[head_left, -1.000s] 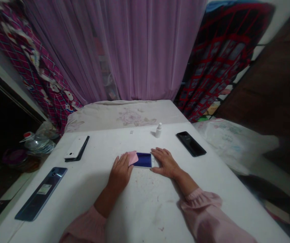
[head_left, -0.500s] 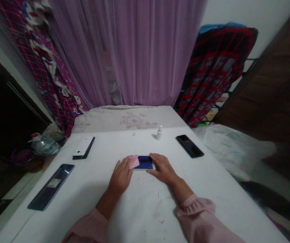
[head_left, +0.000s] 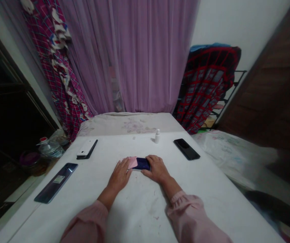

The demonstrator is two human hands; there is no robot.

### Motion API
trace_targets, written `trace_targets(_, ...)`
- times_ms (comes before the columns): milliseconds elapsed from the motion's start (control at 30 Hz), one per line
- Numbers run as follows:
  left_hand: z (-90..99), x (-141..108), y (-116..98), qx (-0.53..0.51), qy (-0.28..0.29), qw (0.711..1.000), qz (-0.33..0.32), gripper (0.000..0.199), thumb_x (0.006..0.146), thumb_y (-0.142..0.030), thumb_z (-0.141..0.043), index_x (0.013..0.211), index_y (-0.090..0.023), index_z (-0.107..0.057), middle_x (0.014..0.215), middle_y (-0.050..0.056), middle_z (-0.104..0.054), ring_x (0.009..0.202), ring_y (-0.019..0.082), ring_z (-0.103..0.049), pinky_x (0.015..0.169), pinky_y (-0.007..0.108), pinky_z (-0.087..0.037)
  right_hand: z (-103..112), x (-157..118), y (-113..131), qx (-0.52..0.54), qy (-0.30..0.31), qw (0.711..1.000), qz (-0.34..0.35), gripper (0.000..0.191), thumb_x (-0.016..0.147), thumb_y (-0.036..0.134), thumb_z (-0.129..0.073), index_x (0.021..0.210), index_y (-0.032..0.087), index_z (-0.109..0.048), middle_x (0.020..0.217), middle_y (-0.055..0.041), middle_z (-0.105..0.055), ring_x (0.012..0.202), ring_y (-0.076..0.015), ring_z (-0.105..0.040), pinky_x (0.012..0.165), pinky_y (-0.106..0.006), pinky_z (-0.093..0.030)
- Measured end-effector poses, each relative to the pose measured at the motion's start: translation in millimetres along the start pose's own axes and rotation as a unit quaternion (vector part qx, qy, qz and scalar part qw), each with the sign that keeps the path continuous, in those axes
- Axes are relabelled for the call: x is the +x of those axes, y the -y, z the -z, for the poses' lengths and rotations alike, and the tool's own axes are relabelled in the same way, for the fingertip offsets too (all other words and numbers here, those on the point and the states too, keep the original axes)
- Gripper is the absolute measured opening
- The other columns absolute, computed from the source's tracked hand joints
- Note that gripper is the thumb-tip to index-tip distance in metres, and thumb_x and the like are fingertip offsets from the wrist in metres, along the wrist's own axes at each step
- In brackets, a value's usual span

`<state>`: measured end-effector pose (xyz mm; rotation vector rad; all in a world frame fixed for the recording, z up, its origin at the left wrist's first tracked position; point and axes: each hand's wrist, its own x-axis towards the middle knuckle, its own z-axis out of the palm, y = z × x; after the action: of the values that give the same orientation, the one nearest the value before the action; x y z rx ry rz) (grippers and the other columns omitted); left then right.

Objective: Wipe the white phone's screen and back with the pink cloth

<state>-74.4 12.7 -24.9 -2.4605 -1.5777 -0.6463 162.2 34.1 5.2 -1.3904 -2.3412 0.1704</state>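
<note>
A dark blue phone [head_left: 142, 164] lies crosswise on the white-covered table. My left hand [head_left: 119, 174] presses a small pink cloth [head_left: 133, 162] onto its left end, and the fingers partly cover the cloth. At the other end my right hand [head_left: 157, 169] grips the phone, thumb at the near edge and fingers over the far edge. Beyond the hands stands a small white spray bottle [head_left: 157, 136], upright. A little left of the bottle lies a small pale piece [head_left: 134, 137], too small to make out.
A black phone [head_left: 187, 149] rests on the table's right side. To the left are a white phone [head_left: 86, 147] overlapping a dark one, and a grey-blue phone [head_left: 56, 183] with a label. A plastic bottle [head_left: 50, 147] stands beyond the table's left edge. Purple curtains [head_left: 145, 57] hang behind.
The head view has shifted, so the scene sits slightly lower. My right hand now covers more of the phone's right end. My left hand stays on the pink cloth.
</note>
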Motion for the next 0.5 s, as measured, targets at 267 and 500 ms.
trace_targets(267,-2.6,0.4,-0.5,0.027,-0.015,0.999,-0.015,0.045,0.099,-0.030,-0.036,0.140,-0.013,-0.044,0.141,0.014,-0.054,0.132,0.025,-0.049,0.111,0.049,-0.037,-9.1,-3.3,8.8,-0.035,0.027,0.998,-0.044,0.080,0.088,0.065,-0.047,0.145,0.011,-0.039,0.150,-0.0219,-0.038,0.140,-0.0378,-0.033,0.113,-0.059,-0.025)
trace_targets(500,2.2,5.0,-10.4,0.015,-0.014,0.995,-0.100,0.044,0.101,-0.031,-0.034,0.141,-0.015,-0.045,0.140,0.010,-0.055,0.133,0.024,-0.047,0.115,0.047,-0.031,-7.8,-4.6,4.9,-0.033,0.061,0.997,-0.039,0.092,0.083,0.072,-0.050,0.148,0.010,-0.034,0.152,-0.0220,-0.034,0.141,-0.0377,-0.031,0.114,-0.059,-0.022)
